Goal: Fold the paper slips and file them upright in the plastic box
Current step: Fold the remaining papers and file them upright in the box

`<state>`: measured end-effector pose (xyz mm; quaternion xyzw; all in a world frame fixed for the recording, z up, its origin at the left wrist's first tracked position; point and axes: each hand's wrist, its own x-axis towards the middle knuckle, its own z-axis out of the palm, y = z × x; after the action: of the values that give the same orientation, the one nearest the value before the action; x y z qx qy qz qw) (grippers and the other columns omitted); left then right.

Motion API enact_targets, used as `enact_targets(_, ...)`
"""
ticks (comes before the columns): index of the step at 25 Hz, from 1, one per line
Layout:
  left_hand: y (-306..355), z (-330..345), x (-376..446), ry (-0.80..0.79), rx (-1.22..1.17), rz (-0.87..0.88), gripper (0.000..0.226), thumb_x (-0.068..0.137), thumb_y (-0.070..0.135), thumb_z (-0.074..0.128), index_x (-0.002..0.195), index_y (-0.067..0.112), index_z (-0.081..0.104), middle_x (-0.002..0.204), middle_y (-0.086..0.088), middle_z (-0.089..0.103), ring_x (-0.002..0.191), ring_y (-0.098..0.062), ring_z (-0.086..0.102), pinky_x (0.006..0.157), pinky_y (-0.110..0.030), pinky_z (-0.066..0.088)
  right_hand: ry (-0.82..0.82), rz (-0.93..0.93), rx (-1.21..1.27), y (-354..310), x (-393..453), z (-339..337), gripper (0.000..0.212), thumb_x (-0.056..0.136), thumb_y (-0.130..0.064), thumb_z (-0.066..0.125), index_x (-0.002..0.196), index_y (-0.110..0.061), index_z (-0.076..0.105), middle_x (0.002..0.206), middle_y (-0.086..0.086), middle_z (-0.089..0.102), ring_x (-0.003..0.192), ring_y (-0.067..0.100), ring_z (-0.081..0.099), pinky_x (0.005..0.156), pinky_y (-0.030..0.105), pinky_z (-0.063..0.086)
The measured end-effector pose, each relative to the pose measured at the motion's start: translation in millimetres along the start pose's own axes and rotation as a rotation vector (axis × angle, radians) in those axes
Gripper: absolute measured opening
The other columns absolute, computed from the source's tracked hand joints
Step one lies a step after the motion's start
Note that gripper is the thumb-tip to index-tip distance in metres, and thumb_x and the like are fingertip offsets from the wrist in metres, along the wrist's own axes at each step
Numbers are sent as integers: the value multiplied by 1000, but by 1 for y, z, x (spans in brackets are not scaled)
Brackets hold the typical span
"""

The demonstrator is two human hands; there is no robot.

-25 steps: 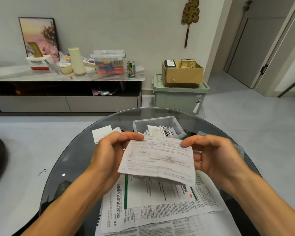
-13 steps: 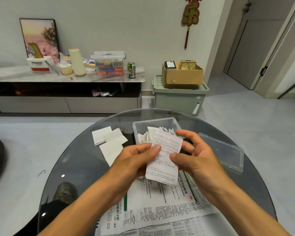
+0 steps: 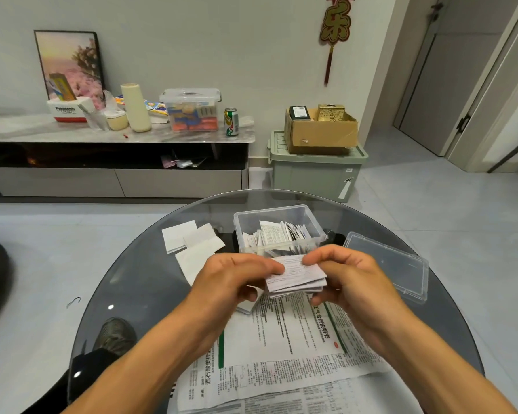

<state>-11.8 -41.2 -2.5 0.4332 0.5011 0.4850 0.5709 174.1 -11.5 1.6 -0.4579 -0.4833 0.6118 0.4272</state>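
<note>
Unfolded printed leaflets (image 3: pixel 284 354) spread at near edge of round glass table (image 3: pixel 132 294). Above them my left hand (image 3: pixel 237 279) and right hand (image 3: pixel 350 276) both pinch folded paper slip (image 3: pixel 296 276), fingers curled round its ends, slip held off tabletop. Just beyond, near table middle, clear plastic box (image 3: pixel 278 228) with folded slips (image 3: pixel 277 234) standing upright inside. Box lid (image 3: pixel 392 264) lies flat toward right edge. Blank white paper squares (image 3: pixel 192 243) left of box.
</note>
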Motion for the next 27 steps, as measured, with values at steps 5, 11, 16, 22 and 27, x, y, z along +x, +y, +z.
enact_targets(5,-8,0,5,217,-89,23,17,72,-3,80,80,11,79,67,-5,68,62,-15,66,62,-21,55,-144,69,192,7,-1,5,35,88,-28,64,107,1,69,98,21,73,74,24,69,62,31,59)
enact_targets(11,-8,10,-1,122,-13,44,13,81,-3,74,86,9,74,79,-12,76,70,-20,73,62,-23,55,113,-9,119,9,-1,10,15,93,-13,62,95,-1,72,86,17,76,61,14,67,52,20,55)
enact_targets(16,24,1,42,86,661,491,16,91,13,66,91,26,75,83,14,73,76,4,65,68,-16,48,437,-129,-104,-26,30,-26,6,88,-12,70,86,-8,74,75,10,75,55,13,60,49,24,53)
enact_targets(22,36,15,146,-393,1455,663,41,93,3,46,119,24,70,117,6,70,102,-12,56,87,-34,47,474,-78,-303,-36,83,-48,8,91,-17,70,85,-12,73,85,7,76,70,20,70,57,28,53)
enact_targets(27,26,17,173,-566,1733,700,58,85,-2,44,127,33,64,122,5,61,95,-16,43,80,-36,42,456,-42,-298,-31,98,-57,8,90,-17,70,84,-13,73,80,5,76,65,19,69,55,28,55)
